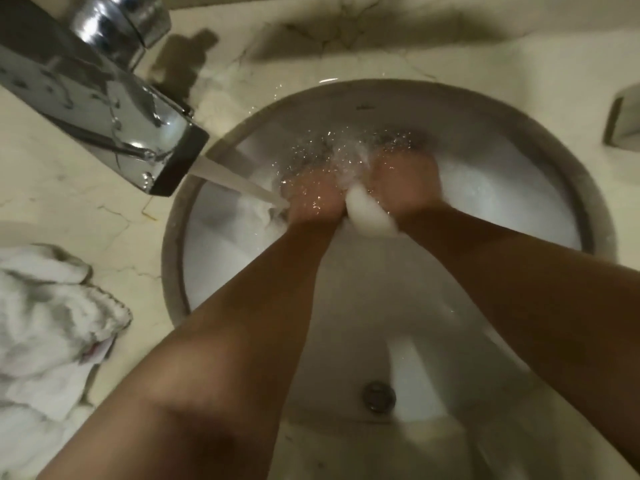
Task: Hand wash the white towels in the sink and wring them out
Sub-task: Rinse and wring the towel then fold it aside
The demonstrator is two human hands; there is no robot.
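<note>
Both hands are down in the round white sink [568,188], side by side under the running water. My left hand [313,194] and my right hand [403,183] are both closed on a wet white towel [367,213], a bunched fold of which bulges out between them. More of the towel trails to the left at the water's edge. Water from the chrome tap [114,98] streams onto my left hand, and drops splash above both hands.
A heap of white towels [52,327] lies on the marble counter [86,216] at the left. The overflow hole [379,396] shows on the sink's near wall. A small grey object [623,119] sits at the right edge.
</note>
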